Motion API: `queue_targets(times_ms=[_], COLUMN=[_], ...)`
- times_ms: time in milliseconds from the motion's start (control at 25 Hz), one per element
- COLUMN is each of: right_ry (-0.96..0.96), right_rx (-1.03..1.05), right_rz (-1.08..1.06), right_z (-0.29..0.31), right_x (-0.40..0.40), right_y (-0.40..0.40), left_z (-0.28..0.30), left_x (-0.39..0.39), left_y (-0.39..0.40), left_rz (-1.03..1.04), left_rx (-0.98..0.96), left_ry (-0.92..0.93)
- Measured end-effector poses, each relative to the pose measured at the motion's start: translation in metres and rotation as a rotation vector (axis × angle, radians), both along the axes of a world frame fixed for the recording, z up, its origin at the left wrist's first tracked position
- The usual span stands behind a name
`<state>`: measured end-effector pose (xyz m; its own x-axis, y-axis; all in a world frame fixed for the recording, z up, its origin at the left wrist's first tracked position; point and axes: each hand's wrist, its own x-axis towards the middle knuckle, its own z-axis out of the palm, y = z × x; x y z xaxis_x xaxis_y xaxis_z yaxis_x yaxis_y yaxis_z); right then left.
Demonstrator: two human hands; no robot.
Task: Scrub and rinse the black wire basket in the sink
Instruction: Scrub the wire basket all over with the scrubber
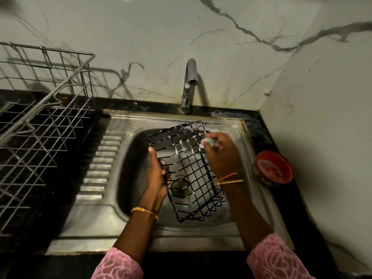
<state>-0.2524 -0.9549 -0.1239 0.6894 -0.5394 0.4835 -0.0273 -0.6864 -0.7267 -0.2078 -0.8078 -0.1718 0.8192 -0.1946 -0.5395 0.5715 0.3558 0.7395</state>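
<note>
Head view | black wire basket [188, 170] held tilted over the sink [141, 228] bowl, white suds on its upper wires | left hand [158, 174] grips its left edge, fingers curled round the wire | right hand [221, 154] pinches a green scrub pad [208, 142] against the basket's upper right corner | tap [189, 85] behind the sink

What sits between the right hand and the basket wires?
In the head view, a soapy scrubber gripped by the right hand is pressed on the basket.
</note>
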Motion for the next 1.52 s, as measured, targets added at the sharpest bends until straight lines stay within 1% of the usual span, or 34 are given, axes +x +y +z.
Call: queue_targets(times_ms=[120, 240, 360, 400, 480, 560, 600, 720, 800, 920, 1000, 1080, 1160, 1240, 1360, 1520], right_ry=[-0.029, -0.082, -0.124, -0.106, -0.028, -0.007, -0.029, -0.095, -0.089, 0.038, 0.118, 0.142, 0.123, 0.092, 0.115, 0.092], right_rx=[-0.059, -0.068, 0.129, 0.181, 0.219, 0.203, 0.230, 0.409, 0.448, 0.512, 0.497, 0.351, 0.208, 0.215, 0.347, 0.279], right_rz=[0.110, 0.030, -0.105, -0.121, -0.058, -0.008, -0.022, -0.123, -0.162, -0.174, -0.143, -0.066, 0.014, -0.029, -0.129, -0.150], right_z=[-0.005, -0.010, -0.014, -0.014, -0.016, -0.018, -0.019, -0.017, -0.019, -0.021, -0.023, -0.020, -0.019, -0.019, -0.024, -0.024], right_x=[-0.004, 0.003, 0.009, 0.009, 0.005, 0.001, 0.002, 0.009, 0.010, 0.001, -0.005, -0.010, -0.011, -0.006, 0.003, -0.002], right_y=[0.020, -0.005, -0.023, -0.021, -0.013, -0.008, -0.010, -0.020, -0.024, -0.018, -0.004, 0.015, 0.022, 0.013, -0.010, 0.005], left_z=[0.000, 0.000, -0.002, -0.003, -0.004, -0.005, -0.004, -0.004, -0.005, -0.005, -0.006, -0.006, -0.006, -0.007, -0.007, -0.005], left_x=[-0.002, -0.002, -0.002, -0.002, -0.001, -0.001, -0.002, -0.003, -0.003, -0.002, -0.002, -0.002, -0.002, -0.001, 0.000, 0.000], left_y=[-0.002, 0.000, 0.001, 0.000, 0.000, -0.001, -0.001, -0.001, -0.001, -0.002, -0.003, -0.003, -0.001, 0.002, 0.004, 0.003], left_rz=[-0.012, -0.007, -0.019, -0.020, -0.010, -0.003, -0.003, -0.012, -0.007, 0.025, 0.028, 0.022, 0.023, 0.024, 0.029, 0.029], left_rx=[-0.015, -0.060, -0.037, -0.028, -0.024, -0.033, -0.037, -0.019, -0.002, -0.017, -0.036, -0.044, -0.048, -0.060, -0.071, -0.050], left_ry=[0.014, 0.021, 0.007, 0.006, 0.016, 0.026, 0.026, 0.020, 0.021, 0.031, 0.040, 0.038, 0.037, 0.039, 0.038, 0.031])
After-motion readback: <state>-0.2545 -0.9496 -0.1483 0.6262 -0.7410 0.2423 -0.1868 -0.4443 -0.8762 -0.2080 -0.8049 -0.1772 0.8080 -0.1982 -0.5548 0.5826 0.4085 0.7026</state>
